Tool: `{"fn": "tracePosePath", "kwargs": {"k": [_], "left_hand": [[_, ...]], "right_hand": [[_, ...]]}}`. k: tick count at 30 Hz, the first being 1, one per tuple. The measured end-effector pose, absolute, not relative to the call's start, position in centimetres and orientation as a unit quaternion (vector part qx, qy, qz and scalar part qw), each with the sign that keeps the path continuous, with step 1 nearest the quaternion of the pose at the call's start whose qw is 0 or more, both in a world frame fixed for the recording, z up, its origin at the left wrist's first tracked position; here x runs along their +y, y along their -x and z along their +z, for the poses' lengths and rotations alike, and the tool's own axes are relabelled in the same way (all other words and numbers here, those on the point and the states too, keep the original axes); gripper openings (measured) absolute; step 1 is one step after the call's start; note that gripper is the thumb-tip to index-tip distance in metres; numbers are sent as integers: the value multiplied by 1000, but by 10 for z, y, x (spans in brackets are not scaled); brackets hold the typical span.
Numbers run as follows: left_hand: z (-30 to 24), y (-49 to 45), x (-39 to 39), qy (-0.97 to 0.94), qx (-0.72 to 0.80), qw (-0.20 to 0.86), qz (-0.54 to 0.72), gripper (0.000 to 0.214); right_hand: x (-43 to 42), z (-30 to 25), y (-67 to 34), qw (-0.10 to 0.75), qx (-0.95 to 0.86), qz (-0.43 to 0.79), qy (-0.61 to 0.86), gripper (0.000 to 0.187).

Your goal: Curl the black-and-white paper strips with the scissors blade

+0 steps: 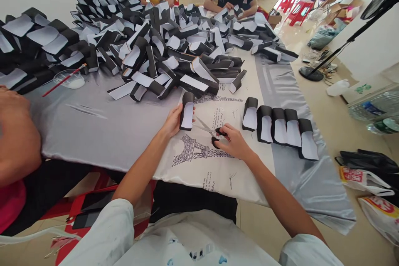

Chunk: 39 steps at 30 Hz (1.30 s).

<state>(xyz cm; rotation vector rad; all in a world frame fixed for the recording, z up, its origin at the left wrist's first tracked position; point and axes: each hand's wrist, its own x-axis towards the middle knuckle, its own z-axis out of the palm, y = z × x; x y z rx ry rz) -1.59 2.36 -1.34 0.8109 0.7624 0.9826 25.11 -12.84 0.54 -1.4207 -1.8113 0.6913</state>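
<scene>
My left hand (pixel 173 121) grips a small black paper box (pixel 187 112) with a white inside, holding it upright over the printed tablecloth. In my right hand (pixel 232 140) is a pair of scissors (pixel 204 126) with black handles; the blades are spread and point toward the box's lower right side. Whether the blades touch the box I cannot tell. To the right, several similar black and white boxes (pixel 279 126) lie in a slanting row. A large heap of the same pieces (pixel 174 45) covers the table beyond my hands.
A clear bowl (pixel 69 80) of white paste with a red brush (pixel 64 81) across it stands at the left. Another person's arm (pixel 18 133) rests close by there. Two people sit across the table. A black fan (pixel 311 73) stands on the floor at the right.
</scene>
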Motion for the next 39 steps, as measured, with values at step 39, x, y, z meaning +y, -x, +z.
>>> {"fn": "tracePosePath", "kwargs": {"k": [39], "left_hand": [[-13, 15, 20, -445, 364, 720, 389, 66]], "right_hand": [[-124, -8, -250, 376, -679, 227, 589, 22]]}}
